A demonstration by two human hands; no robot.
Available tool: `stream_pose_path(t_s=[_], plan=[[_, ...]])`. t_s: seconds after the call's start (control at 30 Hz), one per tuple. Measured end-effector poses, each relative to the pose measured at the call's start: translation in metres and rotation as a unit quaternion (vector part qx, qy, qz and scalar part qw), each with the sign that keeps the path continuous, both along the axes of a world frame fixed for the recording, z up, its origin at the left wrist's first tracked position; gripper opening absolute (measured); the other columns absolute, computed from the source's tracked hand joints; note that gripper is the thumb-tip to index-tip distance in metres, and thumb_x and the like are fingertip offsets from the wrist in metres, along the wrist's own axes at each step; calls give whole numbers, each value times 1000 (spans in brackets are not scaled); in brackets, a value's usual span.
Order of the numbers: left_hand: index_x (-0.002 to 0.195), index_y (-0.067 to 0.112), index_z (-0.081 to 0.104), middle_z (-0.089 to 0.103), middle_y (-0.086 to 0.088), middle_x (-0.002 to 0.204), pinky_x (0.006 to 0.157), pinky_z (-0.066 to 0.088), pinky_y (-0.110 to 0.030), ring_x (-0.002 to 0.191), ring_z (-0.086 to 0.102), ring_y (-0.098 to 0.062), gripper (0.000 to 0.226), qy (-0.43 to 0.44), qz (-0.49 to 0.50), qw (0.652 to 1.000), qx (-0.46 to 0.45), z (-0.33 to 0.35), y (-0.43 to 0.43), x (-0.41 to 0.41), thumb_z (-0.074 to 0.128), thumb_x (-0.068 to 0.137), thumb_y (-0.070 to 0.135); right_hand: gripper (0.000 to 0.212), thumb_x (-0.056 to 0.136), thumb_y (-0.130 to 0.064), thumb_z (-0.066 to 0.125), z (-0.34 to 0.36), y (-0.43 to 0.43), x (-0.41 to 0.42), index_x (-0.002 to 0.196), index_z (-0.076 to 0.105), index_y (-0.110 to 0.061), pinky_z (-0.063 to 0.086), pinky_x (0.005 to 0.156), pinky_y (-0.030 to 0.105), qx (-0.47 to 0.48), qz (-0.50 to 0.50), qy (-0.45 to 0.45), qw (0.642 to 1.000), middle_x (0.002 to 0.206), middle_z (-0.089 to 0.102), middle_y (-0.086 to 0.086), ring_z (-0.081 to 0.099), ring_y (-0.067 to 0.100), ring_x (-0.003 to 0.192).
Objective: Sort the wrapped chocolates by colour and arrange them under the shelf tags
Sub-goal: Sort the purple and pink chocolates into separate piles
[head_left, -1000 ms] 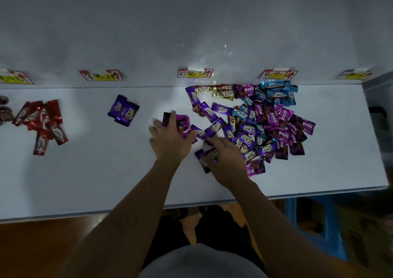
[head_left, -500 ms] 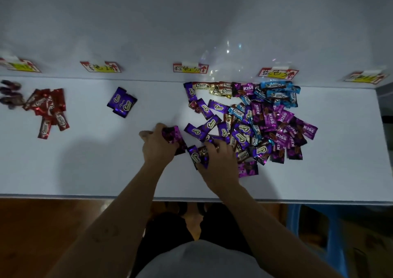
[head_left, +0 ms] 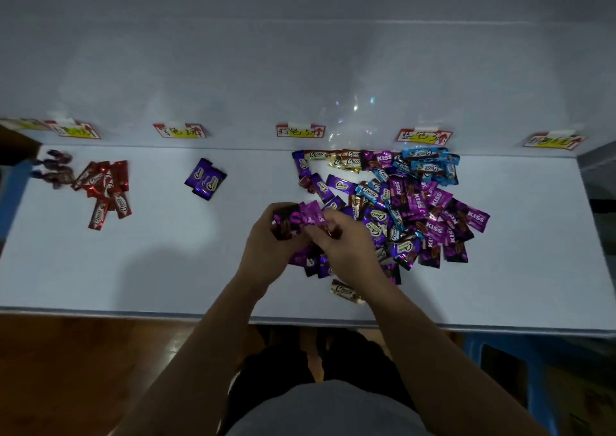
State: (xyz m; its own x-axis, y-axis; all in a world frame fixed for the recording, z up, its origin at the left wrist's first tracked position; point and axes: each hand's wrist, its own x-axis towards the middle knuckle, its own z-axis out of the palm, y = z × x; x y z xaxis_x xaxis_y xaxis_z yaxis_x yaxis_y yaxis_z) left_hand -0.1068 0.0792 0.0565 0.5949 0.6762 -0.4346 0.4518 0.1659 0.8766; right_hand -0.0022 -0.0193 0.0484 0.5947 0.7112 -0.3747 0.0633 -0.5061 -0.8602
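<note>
**Both hands on a magenta bunch at the pile's left edge**

Over the middle of the table (head_left: 160, 269), the left hand (head_left: 266, 252) has its fingers curled round a small bunch of magenta chocolates (head_left: 298, 218). The right hand (head_left: 346, 245) meets it from the right, with its fingertips pinched on the same bunch. How many pieces are in the bunch is hard to tell, perhaps three or four.

The two hands cover the near left part of the mixed pile (head_left: 410, 202). This is a heap of purple, magenta, blue and gold wrappers that reaches the table's back edge right of centre, too tangled to count.

One gold chocolate (head_left: 346, 291) lies apart from the pile near the front edge, just beside the right wrist.

Towards the left end of the table there are about six red chocolates (head_left: 103, 185) overlapping one another. Between them and the hands lies a tight group of what looks like three purple chocolates (head_left: 205, 178).

A few dark twist-wrapped sweets (head_left: 55, 168) sit by the back left corner.

Five shelf tags (head_left: 300, 131) are fixed in a row on the wall (head_left: 300, 68) above the back edge.
</note>
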Motion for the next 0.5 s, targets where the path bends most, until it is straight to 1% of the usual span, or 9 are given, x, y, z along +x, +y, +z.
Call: stream_pose_path(t_s=[0.03, 0.1, 0.17, 0.2, 0.23, 0.33, 0.37, 0.43, 0.5], plan=[[116, 28, 58, 67, 11, 105, 74, 56, -21, 92, 66, -3, 43, -16, -8, 1000, -2, 7, -5, 7, 76, 80, 13, 24, 92, -24, 63, 7, -6, 7, 69, 55, -23, 38, 58, 20, 6, -20, -1, 1000, 60, 46, -9, 42, 3, 55], [119, 26, 57, 67, 8, 109, 79, 56, -27, 97, 66, -7, 49, -42, 1, 999, -27, 19, -15, 22, 77, 78, 11, 28, 92, -23, 63, 18, -24, 26, 70, 53, -10, 42, 64, 23, 23, -82, 24, 996, 57, 38, -7, 39, 8, 56], [111, 28, 62, 70, 7, 105, 82, 55, -33, 97, 67, -12, 40, -48, 11, 998, -37, 30, -26, 40, 78, 77, 15, 37, 92, -23, 64, 30, -42, 45, 72, 45, 2, 48, 77, 31, 52, -136, 57, 988, 61, 35, 11, 38, 16, 61], [105, 28, 65, 71, 7, 101, 82, 54, -32, 94, 68, -11, 33, -50, 11, 998, -40, 34, -32, 49, 77, 78, 17, 40, 92, -21, 64, 36, -50, 54, 71, 41, 4, 48, 79, 35, 60, -153, 66, 984, 65, 32, 22, 36, 18, 62], [101, 28, 67, 73, 8, 97, 79, 52, -30, 90, 68, -8, 26, -55, 10, 998, -43, 36, -38, 59, 77, 79, 17, 41, 92, -19, 63, 40, -58, 61, 70, 37, 3, 46, 75, 34, 68, -168, 68, 981, 66, 30, 25, 34, 19, 62], [98, 25, 70, 73, 9, 91, 73, 47, -23, 82, 67, -2, 16, -62, -21, 997, -33, 41, -59, 87, 74, 82, 23, 33, 94, -18, 61, 50, -83, 74, 78, 47, 8, 42, 62, 30, 77, -225, 85, 967, 68, 37, 27, 38, 24, 65], [97, 28, 70, 72, 12, 92, 73, 47, -21, 84, 67, -1, 15, -62, -40, 997, -31, 38, -65, 97, 73, 83, 26, 28, 93, -19, 61, 49, -91, 76, 86, 54, 7, 47, 64, 33, 76, -252, 95, 960, 70, 41, 25, 42, 27, 65], [96, 29, 69, 70, 12, 93, 72, 45, -21, 88, 64, -4, 12, -29, -94, 994, -38, 29, -77, 114, 68, 86, 36, 20, 92, -21, 63, 45, -110, 76, 101, 64, -3, 56, 76, 45, 66, -313, 103, 942, 75, 54, 24, 57, 32, 71], [96, 12, 67, 68, -5, 89, 72, 43, -27, 87, 63, -20, 32, 3, -157, 986, -62, 17, -91, 132, 59, 91, 43, 16, 93, -17, 62, 44, -130, 76, 102, 66, -3, 58, 77, 48, 69, -381, 115, 915, 83, 63, 25, 63, 28, 76]])
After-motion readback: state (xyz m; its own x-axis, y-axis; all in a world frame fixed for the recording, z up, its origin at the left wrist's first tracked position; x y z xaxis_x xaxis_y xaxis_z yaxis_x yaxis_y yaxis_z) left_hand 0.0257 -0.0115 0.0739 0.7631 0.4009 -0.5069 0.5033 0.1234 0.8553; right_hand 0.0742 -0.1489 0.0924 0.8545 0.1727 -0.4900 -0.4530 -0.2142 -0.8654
